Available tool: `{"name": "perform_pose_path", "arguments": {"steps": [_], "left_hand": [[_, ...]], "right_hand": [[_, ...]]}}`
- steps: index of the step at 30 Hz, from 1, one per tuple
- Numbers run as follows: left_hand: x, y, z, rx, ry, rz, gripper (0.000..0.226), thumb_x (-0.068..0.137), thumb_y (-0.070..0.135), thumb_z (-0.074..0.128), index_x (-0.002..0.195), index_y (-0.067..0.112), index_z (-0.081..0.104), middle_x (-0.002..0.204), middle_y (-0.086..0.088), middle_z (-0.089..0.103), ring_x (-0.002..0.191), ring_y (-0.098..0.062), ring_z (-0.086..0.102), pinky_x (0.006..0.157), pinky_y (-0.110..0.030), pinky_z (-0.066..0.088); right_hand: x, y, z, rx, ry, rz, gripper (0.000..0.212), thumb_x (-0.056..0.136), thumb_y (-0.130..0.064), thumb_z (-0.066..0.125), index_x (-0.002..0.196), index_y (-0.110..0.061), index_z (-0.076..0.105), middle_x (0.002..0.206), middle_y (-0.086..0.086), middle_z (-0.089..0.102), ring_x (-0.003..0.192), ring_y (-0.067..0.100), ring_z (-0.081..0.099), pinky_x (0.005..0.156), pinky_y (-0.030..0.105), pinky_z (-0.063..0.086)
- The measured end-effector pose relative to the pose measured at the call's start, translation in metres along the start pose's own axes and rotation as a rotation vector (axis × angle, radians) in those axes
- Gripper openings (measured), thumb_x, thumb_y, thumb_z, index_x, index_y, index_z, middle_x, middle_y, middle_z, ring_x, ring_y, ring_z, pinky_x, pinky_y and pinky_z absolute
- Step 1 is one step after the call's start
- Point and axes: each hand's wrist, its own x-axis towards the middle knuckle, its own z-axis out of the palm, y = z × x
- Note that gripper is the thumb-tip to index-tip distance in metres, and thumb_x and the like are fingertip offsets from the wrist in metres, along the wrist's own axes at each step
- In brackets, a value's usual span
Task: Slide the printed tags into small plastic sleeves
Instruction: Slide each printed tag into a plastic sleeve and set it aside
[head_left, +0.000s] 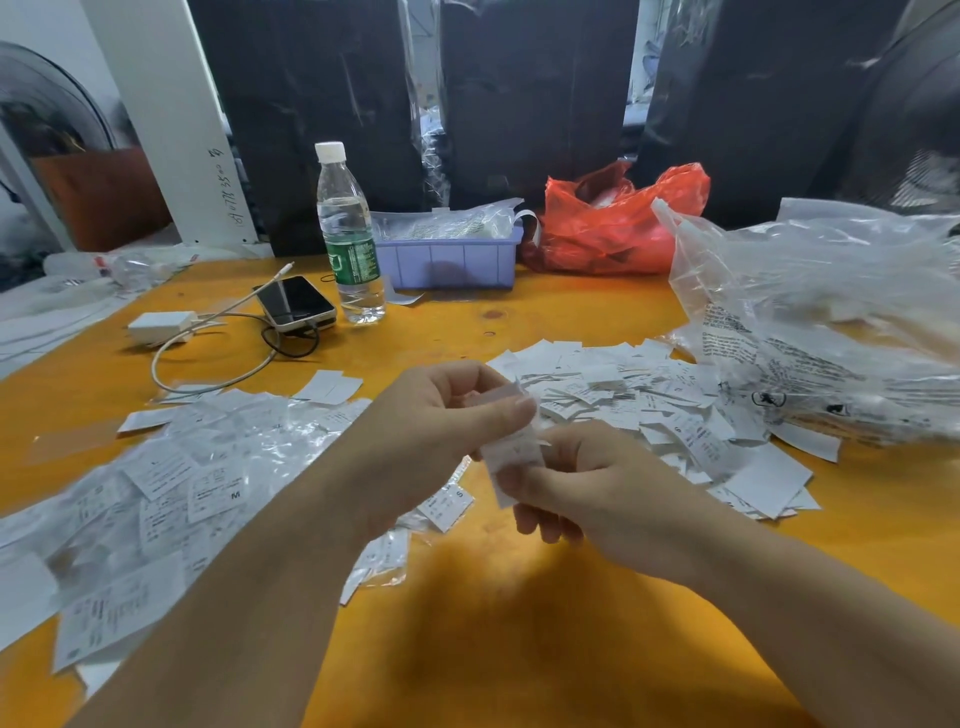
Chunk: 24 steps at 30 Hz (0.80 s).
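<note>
Both my hands meet over the middle of the yellow table (519, 597). My left hand (441, 415) pinches the upper end of a small white printed tag in a clear plastic sleeve (511, 457). My right hand (592, 493) grips the lower end of the same piece with thumb and fingers. I cannot tell how far the tag sits inside the sleeve. A heap of loose printed tags (649, 405) lies to the right of my hands. To the left lies a spread of tags in sleeves (171, 478).
A water bottle (348, 234), a phone (296, 306) with cables and a white charger (161, 325) stand at the back left. A purple bin (447, 257) and a red plastic bag (618, 223) sit at the back. Large clear bags (821, 322) fill the right side.
</note>
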Motion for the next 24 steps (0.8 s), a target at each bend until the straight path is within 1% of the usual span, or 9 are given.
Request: {"name": "perform_pose_path", "arguments": {"steps": [3, 6, 9, 12, 14, 17, 19, 21, 24], "left_hand": [[0.002, -0.001, -0.001, 0.013, 0.090, 0.008, 0.017, 0.084, 0.031, 0.071, 0.074, 0.017, 0.072, 0.061, 0.005, 0.063, 0.052, 0.001, 0.054, 0.048, -0.009, 0.040], [0.003, -0.003, -0.002, 0.020, 0.163, -0.012, 0.022, 0.087, 0.032, 0.067, 0.075, 0.014, 0.071, 0.060, 0.004, 0.063, 0.051, 0.002, 0.053, 0.048, -0.010, 0.041], [0.002, -0.003, 0.001, 0.092, 0.180, 0.008, 0.024, 0.092, 0.030, 0.062, 0.079, 0.011, 0.069, 0.059, 0.007, 0.065, 0.049, 0.001, 0.054, 0.047, -0.011, 0.041], [0.001, -0.001, -0.001, 0.176, 0.199, 0.028, 0.023, 0.095, 0.030, 0.059, 0.080, 0.015, 0.067, 0.060, 0.006, 0.065, 0.048, -0.001, 0.053, 0.045, -0.012, 0.041], [0.001, -0.002, -0.007, 0.317, 0.237, 0.011, 0.021, 0.095, 0.032, 0.057, 0.078, 0.022, 0.065, 0.064, 0.006, 0.066, 0.054, -0.003, 0.057, 0.046, -0.015, 0.042], [0.003, -0.009, -0.021, 0.666, 0.250, -0.086, 0.018, 0.096, 0.032, 0.055, 0.079, 0.031, 0.062, 0.080, 0.011, 0.063, 0.071, -0.006, 0.055, 0.052, -0.022, 0.039], [0.006, -0.015, -0.030, 0.806, 0.260, -0.160, 0.017, 0.097, 0.031, 0.053, 0.083, 0.033, 0.061, 0.088, 0.012, 0.062, 0.078, -0.005, 0.054, 0.057, -0.025, 0.041], [0.007, -0.020, -0.037, 0.899, 0.265, -0.233, 0.018, 0.098, 0.029, 0.051, 0.083, 0.034, 0.060, 0.086, 0.012, 0.060, 0.078, -0.006, 0.054, 0.059, -0.026, 0.042], [0.008, -0.025, -0.042, 1.007, 0.265, -0.323, 0.022, 0.097, 0.024, 0.046, 0.102, 0.030, 0.066, 0.098, 0.006, 0.064, 0.088, -0.014, 0.057, 0.069, -0.031, 0.049]], "right_hand": [[0.000, -0.002, 0.000, 0.032, -0.057, 0.010, 0.022, 0.087, -0.036, 0.057, 0.068, -0.025, 0.063, 0.065, -0.003, 0.064, 0.058, 0.009, 0.054, 0.055, 0.019, 0.040], [0.001, -0.002, -0.004, 0.077, -0.059, 0.011, 0.021, 0.085, -0.036, 0.061, 0.075, -0.019, 0.067, 0.064, -0.002, 0.063, 0.058, 0.010, 0.054, 0.054, 0.019, 0.040], [0.000, -0.001, -0.008, 0.087, -0.059, 0.044, 0.024, 0.084, -0.036, 0.065, 0.078, -0.013, 0.068, 0.064, 0.000, 0.063, 0.059, 0.013, 0.053, 0.055, 0.024, 0.039], [-0.001, -0.001, -0.011, 0.068, -0.031, 0.076, 0.022, 0.091, -0.028, 0.067, 0.075, -0.013, 0.068, 0.064, 0.000, 0.064, 0.058, 0.012, 0.052, 0.054, 0.023, 0.039], [-0.002, -0.002, -0.013, -0.016, 0.039, 0.070, 0.021, 0.091, -0.028, 0.066, 0.076, -0.013, 0.068, 0.064, -0.003, 0.065, 0.058, 0.011, 0.054, 0.054, 0.024, 0.042], [-0.003, 0.000, -0.019, -0.292, 0.205, 0.002, 0.015, 0.088, -0.033, 0.066, 0.079, -0.022, 0.068, 0.064, -0.003, 0.063, 0.060, 0.015, 0.058, 0.060, 0.039, 0.048], [-0.004, -0.001, -0.024, -0.371, 0.287, -0.044, 0.013, 0.087, -0.032, 0.067, 0.077, -0.024, 0.068, 0.061, -0.004, 0.060, 0.054, 0.008, 0.052, 0.055, 0.030, 0.044], [-0.005, -0.003, -0.029, -0.386, 0.341, -0.070, 0.012, 0.087, -0.028, 0.068, 0.076, -0.023, 0.069, 0.060, -0.004, 0.061, 0.051, 0.004, 0.049, 0.050, 0.019, 0.038], [-0.005, -0.002, -0.038, -0.437, 0.423, -0.077, 0.012, 0.087, -0.025, 0.068, 0.075, -0.023, 0.069, 0.059, -0.007, 0.060, 0.052, 0.002, 0.050, 0.049, 0.018, 0.038]]}}
